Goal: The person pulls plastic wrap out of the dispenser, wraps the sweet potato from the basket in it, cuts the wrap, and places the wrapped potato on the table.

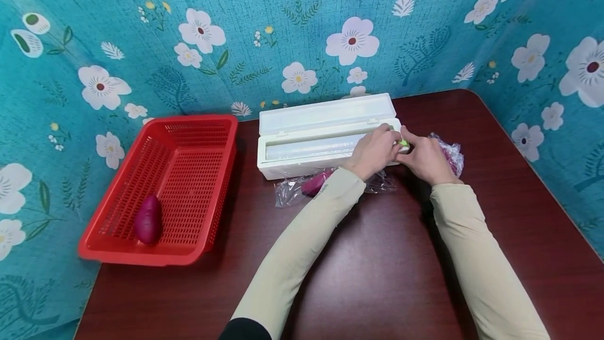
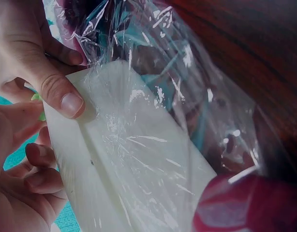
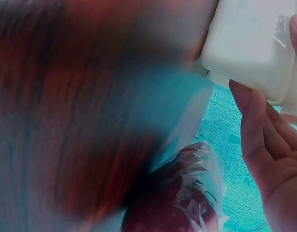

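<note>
At the back of the dark red table (image 1: 377, 282), a long white box (image 1: 283, 170) stands with its lid (image 1: 325, 114) raised and a roll of clear film (image 1: 311, 148) lying inside. Both hands meet at its right end, close to a small green piece (image 1: 403, 142). The right hand (image 1: 428, 159) grips that corner, its thumb on the front face and its other fingers bent at the end of the box. The left hand (image 1: 373, 152) has its fingers bent beside the green piece — one touches it, but I cannot tell whether they pinch it.

Clear plastic wrap (image 1: 285, 193) spreads along the front of the box, with a purple sweet potato (image 1: 313, 184) by it, partly hidden by the left sleeve (image 1: 302, 240). Just beyond the right hand lies a wrapped bundle (image 1: 455, 159), purple under crinkled plastic. Well to the left sits a red basket (image 1: 141, 258) — one bare sweet potato (image 1: 148, 220) rests inside, near the front.
</note>
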The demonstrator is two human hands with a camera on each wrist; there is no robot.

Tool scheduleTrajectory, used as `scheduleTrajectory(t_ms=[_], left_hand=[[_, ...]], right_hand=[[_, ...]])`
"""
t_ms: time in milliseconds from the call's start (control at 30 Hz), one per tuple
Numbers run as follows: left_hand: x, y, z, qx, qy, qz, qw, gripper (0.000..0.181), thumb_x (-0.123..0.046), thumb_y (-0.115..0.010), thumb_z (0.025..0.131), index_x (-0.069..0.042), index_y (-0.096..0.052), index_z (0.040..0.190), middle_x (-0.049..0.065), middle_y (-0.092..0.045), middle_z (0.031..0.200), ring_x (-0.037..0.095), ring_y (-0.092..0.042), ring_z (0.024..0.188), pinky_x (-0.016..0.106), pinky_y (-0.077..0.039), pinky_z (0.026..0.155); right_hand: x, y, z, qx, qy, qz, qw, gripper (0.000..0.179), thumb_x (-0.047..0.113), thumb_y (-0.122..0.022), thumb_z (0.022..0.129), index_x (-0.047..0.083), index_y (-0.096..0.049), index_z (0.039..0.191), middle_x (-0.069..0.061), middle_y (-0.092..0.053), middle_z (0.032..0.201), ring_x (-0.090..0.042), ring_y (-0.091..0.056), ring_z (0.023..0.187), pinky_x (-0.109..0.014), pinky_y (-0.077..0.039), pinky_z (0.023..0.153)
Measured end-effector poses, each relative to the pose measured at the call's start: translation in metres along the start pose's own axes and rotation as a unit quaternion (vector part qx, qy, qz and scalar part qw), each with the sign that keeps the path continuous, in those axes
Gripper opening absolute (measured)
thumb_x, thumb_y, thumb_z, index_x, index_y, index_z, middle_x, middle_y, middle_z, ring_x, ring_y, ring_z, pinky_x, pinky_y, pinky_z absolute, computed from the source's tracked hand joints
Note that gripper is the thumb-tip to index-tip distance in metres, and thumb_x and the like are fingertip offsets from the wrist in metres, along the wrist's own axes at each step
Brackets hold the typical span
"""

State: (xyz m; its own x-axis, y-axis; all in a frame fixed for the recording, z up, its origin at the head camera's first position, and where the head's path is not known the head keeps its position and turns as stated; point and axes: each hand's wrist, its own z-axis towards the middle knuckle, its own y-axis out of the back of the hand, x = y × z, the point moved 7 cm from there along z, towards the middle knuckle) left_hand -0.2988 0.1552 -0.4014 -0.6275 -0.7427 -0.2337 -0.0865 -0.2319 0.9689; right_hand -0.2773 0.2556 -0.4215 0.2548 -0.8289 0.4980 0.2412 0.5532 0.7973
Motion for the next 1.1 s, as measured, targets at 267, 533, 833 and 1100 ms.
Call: scheduleTrajectory(t_ms=[267, 533, 833, 1100], left_hand=[[0.0008, 0.0036, -0.0007, -0.009, -0.004, -0.008, 0.9999, 0.022, -0.022, -0.054, 0.098, -0.017, -0.075, 0.103, -0.002, -0.064, 0.105, 0.007, -0.059, 0.09, 0.021, -0.05, 0.081], [0.0044, 0.0061, -0.0034, -0.027, -0.002, 0.028, 0.9992, 0.021, -0.027, -0.057, 0.096, -0.022, -0.076, 0.102, -0.003, -0.068, 0.101, 0.012, -0.063, 0.094, 0.025, -0.05, 0.083], [0.0064, 0.0059, -0.0072, -0.021, 0.0, 0.008, 0.9998, 0.02, -0.023, -0.056, 0.097, -0.019, -0.076, 0.098, -0.002, -0.066, 0.099, 0.01, -0.062, 0.089, 0.024, -0.051, 0.08], [0.0069, 0.0089, -0.008, -0.037, -0.011, 0.036, 0.9986, 0.021, -0.024, -0.057, 0.095, -0.021, -0.078, 0.094, -0.003, -0.066, 0.093, 0.014, -0.061, 0.09, 0.025, -0.05, 0.083]], right_hand=[[-0.0024, 0.0021, 0.0014, -0.003, -0.029, 0.016, 0.9994, 0.065, 0.019, -0.083, 0.072, 0.0, -0.059, 0.129, -0.032, -0.065, 0.107, -0.051, -0.057, 0.081, -0.056, -0.045, 0.081], [-0.0061, 0.0, 0.0004, -0.002, -0.046, 0.013, 0.9988, 0.07, 0.023, -0.086, 0.07, 0.001, -0.058, 0.13, -0.029, -0.064, 0.111, -0.051, -0.059, 0.088, -0.056, -0.045, 0.082], [-0.003, 0.0005, -0.0029, -0.02, -0.026, -0.004, 0.9994, 0.07, 0.024, -0.087, 0.068, 0.002, -0.059, 0.129, -0.03, -0.066, 0.104, -0.051, -0.058, 0.077, -0.055, -0.046, 0.075], [-0.0032, 0.0036, -0.004, -0.035, -0.005, -0.023, 0.9991, 0.071, 0.025, -0.088, 0.066, 0.002, -0.06, 0.128, -0.03, -0.067, 0.09, -0.052, -0.054, 0.069, -0.055, -0.045, 0.071]])
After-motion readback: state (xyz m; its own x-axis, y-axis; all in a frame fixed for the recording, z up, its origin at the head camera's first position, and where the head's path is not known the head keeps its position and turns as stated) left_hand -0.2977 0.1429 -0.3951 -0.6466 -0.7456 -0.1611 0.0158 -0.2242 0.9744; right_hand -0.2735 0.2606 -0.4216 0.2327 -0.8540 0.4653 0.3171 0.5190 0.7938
